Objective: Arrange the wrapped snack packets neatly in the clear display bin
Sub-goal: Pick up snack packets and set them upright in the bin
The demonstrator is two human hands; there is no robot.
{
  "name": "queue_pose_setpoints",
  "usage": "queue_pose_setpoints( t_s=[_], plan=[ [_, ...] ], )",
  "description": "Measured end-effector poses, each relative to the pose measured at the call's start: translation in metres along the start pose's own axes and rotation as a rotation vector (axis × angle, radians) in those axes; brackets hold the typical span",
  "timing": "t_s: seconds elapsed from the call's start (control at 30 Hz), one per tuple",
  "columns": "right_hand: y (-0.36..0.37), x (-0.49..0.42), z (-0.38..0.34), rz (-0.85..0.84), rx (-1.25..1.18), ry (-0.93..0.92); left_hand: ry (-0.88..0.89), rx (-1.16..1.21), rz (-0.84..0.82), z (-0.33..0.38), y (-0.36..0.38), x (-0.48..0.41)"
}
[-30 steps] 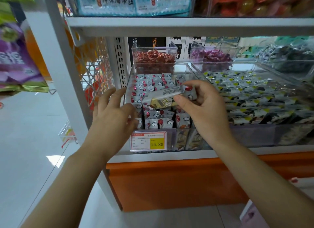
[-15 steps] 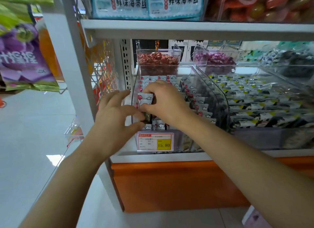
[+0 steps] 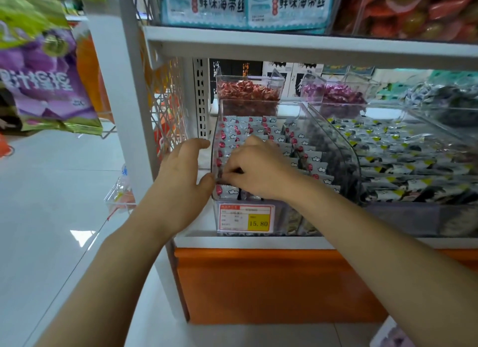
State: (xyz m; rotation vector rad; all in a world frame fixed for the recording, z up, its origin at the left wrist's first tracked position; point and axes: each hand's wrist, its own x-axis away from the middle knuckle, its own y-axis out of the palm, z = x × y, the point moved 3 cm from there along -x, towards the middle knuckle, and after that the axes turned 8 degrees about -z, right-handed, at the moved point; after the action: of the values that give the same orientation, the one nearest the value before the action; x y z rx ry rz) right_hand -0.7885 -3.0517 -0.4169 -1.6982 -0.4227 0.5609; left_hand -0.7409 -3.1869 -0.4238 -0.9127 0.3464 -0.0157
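Note:
The clear display bin point(image 3: 338, 146) stands on the lower shelf and is filled with rows of upright grey snack packets point(image 3: 301, 151) bearing red dots and white clouds. My right hand point(image 3: 258, 170) reaches into the bin's front left part. Its curled fingers pinch a snack packet point(image 3: 224, 176) among the front rows. My left hand point(image 3: 178, 181) lies against the outside of the bin's left wall with the fingers relaxed and the thumb at the front left corner. A price tag point(image 3: 245, 217) reading 15.80 is on the bin's front.
Behind stand small clear bins of red candies point(image 3: 248, 93) and purple candies point(image 3: 333, 95). To the right is a bin of black-and-yellow packets point(image 3: 401, 150). A white shelf point(image 3: 284, 46) runs close overhead, a white upright point(image 3: 129, 87) stands left, and purple bags point(image 3: 44, 82) hang far left.
My right hand carried a packet from above the bin's middle down into its front left rows and now pinches there. My left hand moved against the bin's left wall.

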Motion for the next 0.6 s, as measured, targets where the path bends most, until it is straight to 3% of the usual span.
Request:
queue_pose_setpoints(
  t_s=[0.07,0.2,0.47,0.6],
  plan=[
    [-0.006,-0.004,0.003,-0.037,-0.054,0.026,0.007,-0.012,-0.023,0.0,0.001,-0.001],
    [-0.025,-0.014,0.013,0.132,-0.35,0.118,0.007,-0.005,-0.037,0.0,0.003,-0.002],
    [-0.008,-0.039,0.009,0.028,0.021,0.092,0.017,0.02,0.036,0.0,0.001,-0.004],
    [-0.025,-0.027,0.009,0.211,-0.352,0.053,0.06,0.009,0.096,0.004,0.0,-0.005]
  ],
)
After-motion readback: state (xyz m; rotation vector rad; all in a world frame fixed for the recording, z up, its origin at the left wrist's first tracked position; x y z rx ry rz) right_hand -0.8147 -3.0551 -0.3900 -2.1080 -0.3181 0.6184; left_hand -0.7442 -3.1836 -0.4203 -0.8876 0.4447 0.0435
